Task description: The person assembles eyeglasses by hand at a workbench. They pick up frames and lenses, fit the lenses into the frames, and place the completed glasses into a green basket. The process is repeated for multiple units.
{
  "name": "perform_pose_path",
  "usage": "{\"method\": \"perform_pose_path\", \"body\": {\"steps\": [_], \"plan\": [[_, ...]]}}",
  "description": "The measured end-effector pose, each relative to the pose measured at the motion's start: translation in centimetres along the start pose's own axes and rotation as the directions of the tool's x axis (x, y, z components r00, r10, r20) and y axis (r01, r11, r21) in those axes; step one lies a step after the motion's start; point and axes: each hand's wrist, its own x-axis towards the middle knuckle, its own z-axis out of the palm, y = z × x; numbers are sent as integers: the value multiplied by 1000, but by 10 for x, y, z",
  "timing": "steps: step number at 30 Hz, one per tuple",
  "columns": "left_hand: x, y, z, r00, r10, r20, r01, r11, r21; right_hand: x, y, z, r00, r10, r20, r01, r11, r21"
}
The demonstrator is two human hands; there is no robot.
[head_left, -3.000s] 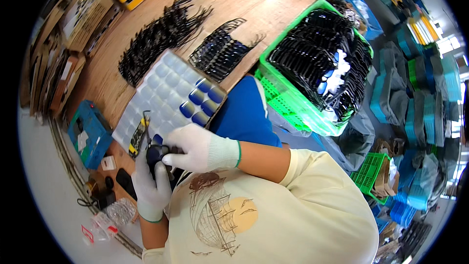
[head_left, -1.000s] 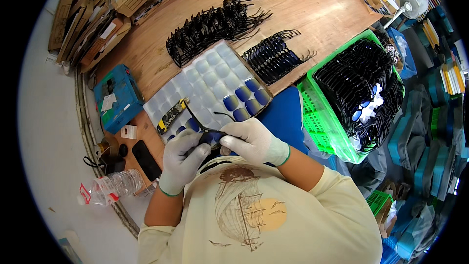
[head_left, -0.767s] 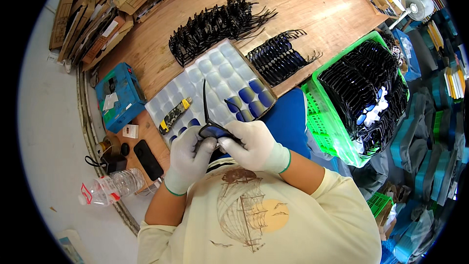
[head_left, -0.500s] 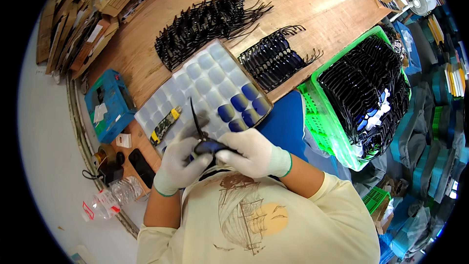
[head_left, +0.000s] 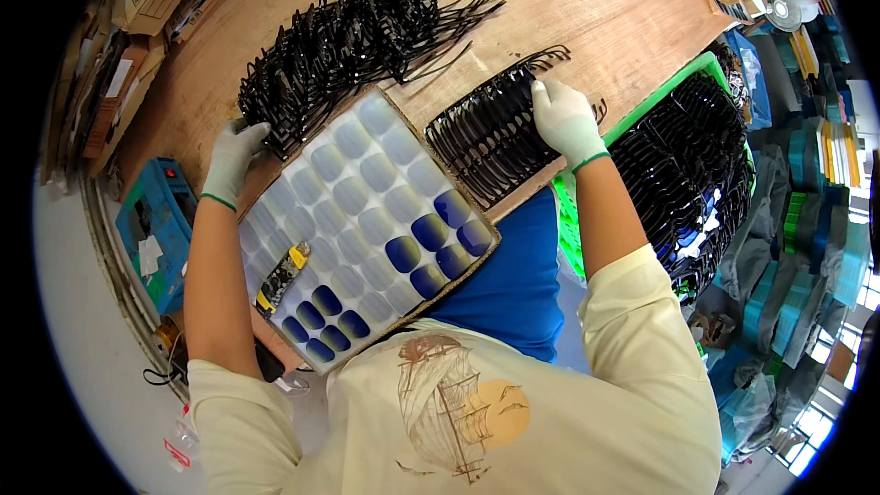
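Both hands wear white gloves with green cuffs. My left hand [head_left: 236, 154] is at the near left end of a tangled pile of black glasses frames [head_left: 344, 46], its fingers closed on the edge of a frame there. Across the table, my right hand [head_left: 563, 119] closes round the right end of a neat row of sunglasses [head_left: 490, 133]; its fingertips are partly hidden. Between my arms lies a tray [head_left: 353, 195] of pale, rounded pockets. Dark blue gradient lenses [head_left: 429, 232] show in its right corner, and several more [head_left: 325, 300] in its near corner.
A yellow and black utility knife [head_left: 284, 277] rests on the tray. To the left are a blue tool box [head_left: 154, 234] and stacked cardboard [head_left: 119, 82]. A green crate [head_left: 662, 103] heaped with black glasses [head_left: 683, 174] stands at the right.
My hands were together in front of my chest holding a pair of glasses. They have parted, the left to the frame pile and the right to the sunglasses row. The tray's near corner is now uncovered.
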Motion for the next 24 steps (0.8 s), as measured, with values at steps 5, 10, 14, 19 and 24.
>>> {"method": "perform_pose_path", "body": {"steps": [5, 10, 14, 19, 24], "plan": [[-20, 4, -16, 980, 35, -197, -63, 989, -134, -23, -15, -7, 982, -68, -174, 55, 995, -80], [-114, 23, -27, 905, 257, -339, -348, 905, -243, -115, -88, 7, 777, -568, -272, 624, 754, 206], [-220, -16, -4, 813, 557, -171, -544, 830, 123, -189, -133, 45, 802, -541, 253, 568, 822, -43], [-307, -41, 8, 882, 471, 10, -462, 869, -179, -201, -131, 56, 805, -582, 117, 583, 812, 21], [-336, -47, 17, 908, 406, 102, -374, 897, -236, -251, -144, -2, 727, -687, -16, 461, 471, 752]]}}
